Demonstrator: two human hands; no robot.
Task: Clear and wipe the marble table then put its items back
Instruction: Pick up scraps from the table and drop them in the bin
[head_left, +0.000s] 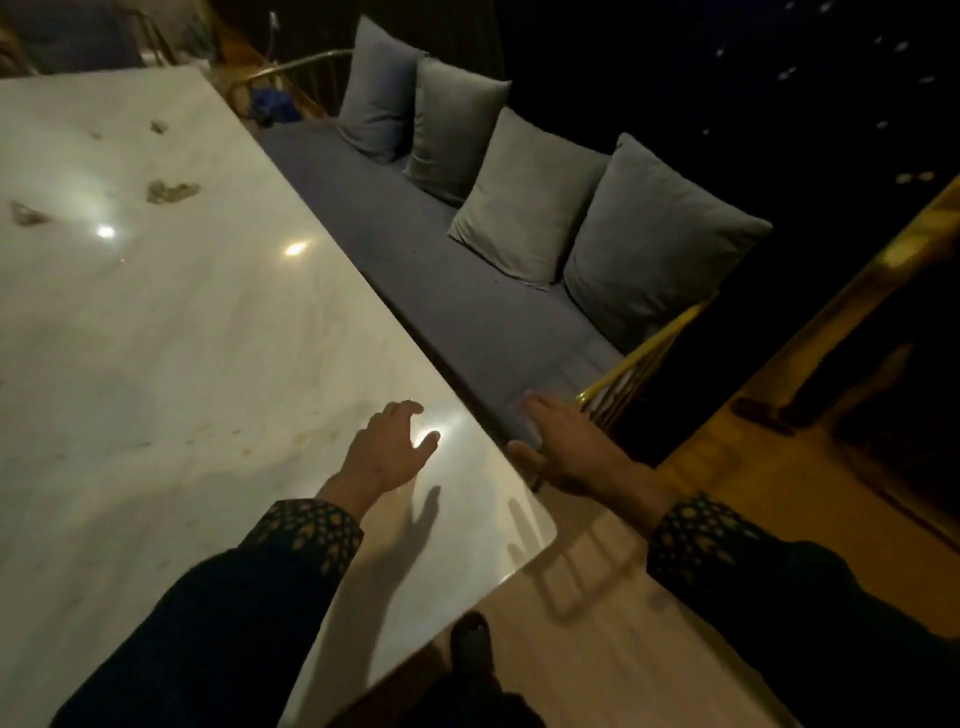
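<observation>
White polished marble bench (182, 322) bare of items, brownish smudges (171, 190) at far end. Left hand (392, 452), right hand (558, 447) spread, holding nothing. Wiping step apparently pending; next calls for cloth.

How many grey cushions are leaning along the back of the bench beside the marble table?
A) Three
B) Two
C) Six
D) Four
D: four grey cushions stand in a row along the back of the bench, which runs beside the marble table.
</observation>
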